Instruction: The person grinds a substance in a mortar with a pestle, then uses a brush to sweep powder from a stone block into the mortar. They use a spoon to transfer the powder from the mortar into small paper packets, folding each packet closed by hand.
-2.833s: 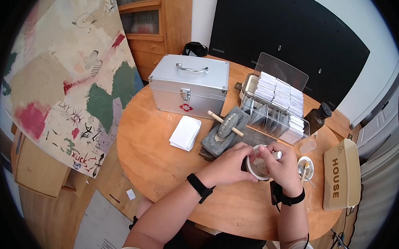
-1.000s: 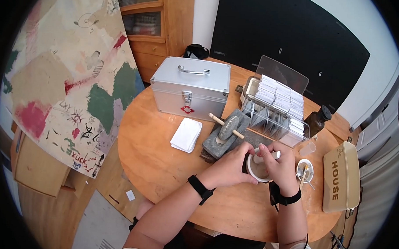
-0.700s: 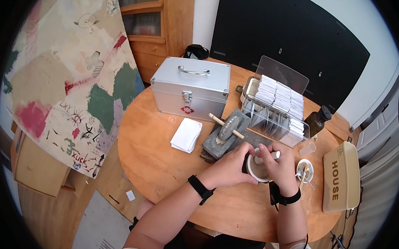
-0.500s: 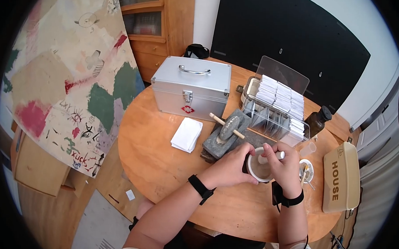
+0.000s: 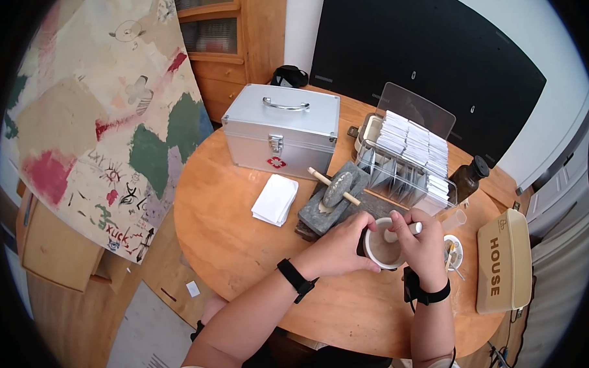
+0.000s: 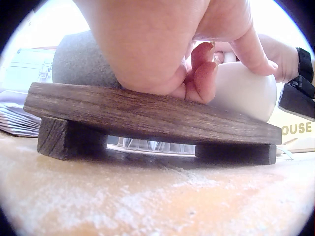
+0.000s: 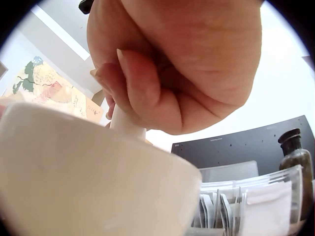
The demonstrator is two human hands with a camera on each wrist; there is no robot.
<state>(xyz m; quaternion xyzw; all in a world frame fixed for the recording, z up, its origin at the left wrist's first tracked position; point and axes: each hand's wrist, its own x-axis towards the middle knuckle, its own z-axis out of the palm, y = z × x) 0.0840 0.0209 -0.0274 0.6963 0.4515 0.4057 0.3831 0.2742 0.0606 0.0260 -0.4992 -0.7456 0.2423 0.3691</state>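
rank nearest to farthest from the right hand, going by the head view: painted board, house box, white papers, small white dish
1. Small white dish, just right of the right hand
2. Cream HOUSE box, farther right
3. White papers, over to the left
4. Painted board, far left

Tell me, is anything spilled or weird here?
Yes, a bit. Whitish smudges mark the table below the dark wooden board; they could be spilled powder or just worn patches. Also, a small white scrap, maybe paper, looks dropped on the floor. I can't see anything broken.
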